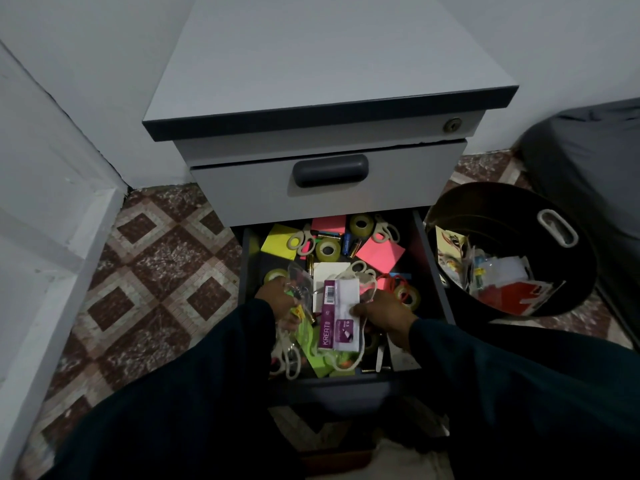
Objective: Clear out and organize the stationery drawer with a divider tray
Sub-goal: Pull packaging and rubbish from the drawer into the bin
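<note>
The lower drawer [431, 268] of a grey cabinet is pulled out and packed with stationery: sticky note pads in yellow [275, 241] and pink [380, 252], tape rolls [327, 249], small scissors [302, 240], batteries and white cord. Both hands are inside the drawer. My left hand [277, 296] grips a crumpled clear plastic wrapper [300, 277] at the drawer's left. My right hand [382, 313] pinches the right edge of a purple and white packet [337, 317] marked KREAT, lying over the middle of the heap. No divider tray is in view.
A black round bin [512, 202] with a white handle slot stands on the floor right of the drawer and holds paper and plastic scraps. The upper drawer [329, 192] is closed. A white wall stands at left, a dark cushion at far right, patterned tiles below.
</note>
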